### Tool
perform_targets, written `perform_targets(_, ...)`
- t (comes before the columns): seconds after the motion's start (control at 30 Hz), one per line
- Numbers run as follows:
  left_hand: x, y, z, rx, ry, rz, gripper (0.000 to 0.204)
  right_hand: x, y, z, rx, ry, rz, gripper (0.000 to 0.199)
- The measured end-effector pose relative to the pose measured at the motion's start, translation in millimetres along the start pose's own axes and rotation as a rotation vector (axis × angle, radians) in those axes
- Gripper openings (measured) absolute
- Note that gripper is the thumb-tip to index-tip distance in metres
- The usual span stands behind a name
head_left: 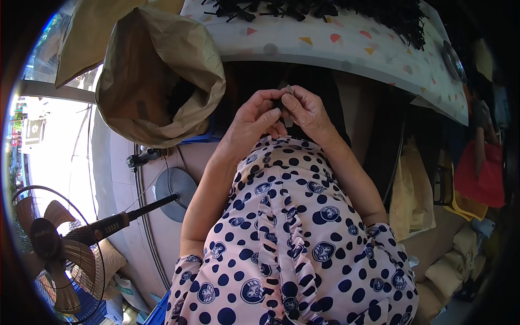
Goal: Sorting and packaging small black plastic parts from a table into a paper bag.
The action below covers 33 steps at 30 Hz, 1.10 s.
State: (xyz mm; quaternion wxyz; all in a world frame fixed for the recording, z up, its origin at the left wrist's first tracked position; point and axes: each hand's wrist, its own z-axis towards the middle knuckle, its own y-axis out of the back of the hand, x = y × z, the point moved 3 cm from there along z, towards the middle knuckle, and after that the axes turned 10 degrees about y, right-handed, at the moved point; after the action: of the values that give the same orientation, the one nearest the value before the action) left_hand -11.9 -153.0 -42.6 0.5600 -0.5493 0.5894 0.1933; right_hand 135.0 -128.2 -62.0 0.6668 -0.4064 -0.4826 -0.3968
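Note:
Both hands meet in front of my waist, below the table's near edge. My left hand (257,115) is closed in a pinch, its thumb and fingers pressed together; what lies in them is hidden. Beside it, touching at the fingertips, my right hand (309,112) is pinched too. A small greyish tip (289,89) pokes out above the right thumb, too small to name. On the table lies a heap of small black pieces with thin stems (303,7). Just left of my hands stands a large open brown paper bag (208,70), its inside mostly in shadow.
The table's patterned white cover (346,51) hangs over its near edge. A standing fan (49,238) is at lower left, near a round grey base (176,192). At right are a red bag (480,176) and a pale yellow bag (411,189). A round metal dish (454,60) sits at the table's right end.

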Motion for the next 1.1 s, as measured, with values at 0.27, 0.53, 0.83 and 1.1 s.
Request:
perform_targets(0.27,-3.2,-6.8,-3.5,-0.348,-0.257,0.637,0.030,12.1,-11.3,-8.4,-0.109,-0.018,0.010,0.029)
perform_targets(0.53,10.7,1.7,2.3,-0.421,-0.383,0.590,0.029,0.2,-25.3,-14.8,-0.066,-0.135,0.119,0.031)
perform_targets(0.83,-24.6,-18.0,0.5,-0.515,-0.461,0.776,0.029,23.5,-22.2,0.7,-0.059,-0.202,0.205,0.027)
perform_targets(1.1,-46.6,-2.0,-3.3,-0.556,-0.532,0.893,0.031,33.2,-24.6,31.6,0.113,-0.217,-0.013,0.028)
